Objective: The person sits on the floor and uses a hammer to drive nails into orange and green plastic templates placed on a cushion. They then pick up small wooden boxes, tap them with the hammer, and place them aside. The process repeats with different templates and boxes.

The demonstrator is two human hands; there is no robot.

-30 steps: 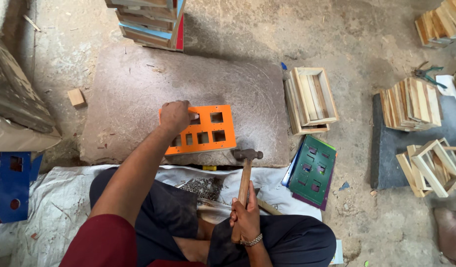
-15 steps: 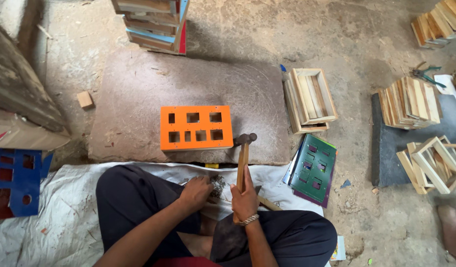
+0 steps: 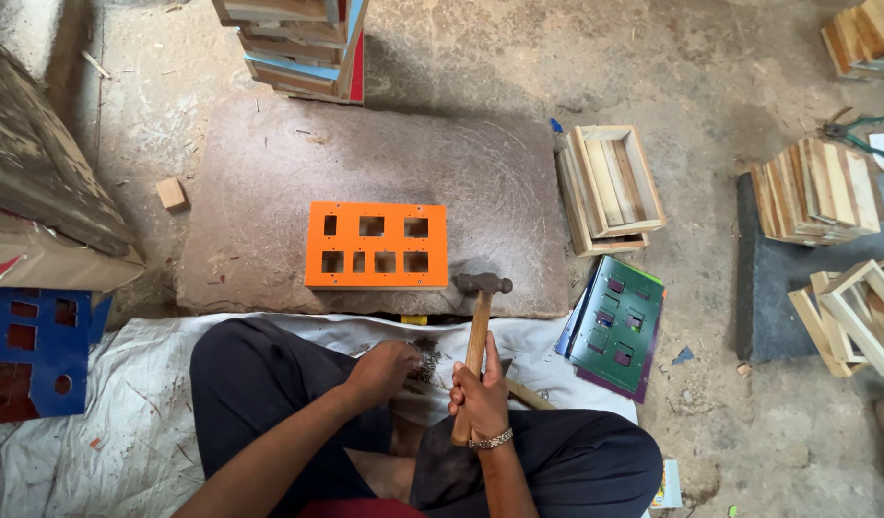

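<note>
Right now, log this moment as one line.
right hand: grips hammer | left hand: in nail pile | orange panel: flat on stone slab

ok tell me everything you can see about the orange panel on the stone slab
The orange panel is a flat rectangular sheet, painted bright orange, with two rows of square and narrow rectangular cut-outs and small holes near its edges. Its material cannot be told. It lies flat on the stone slab, toward the slab's near edge, long side facing the person. Neither hand touches it. The hammer, gripped by the right hand, has its head just off the panel's lower right corner.
</note>
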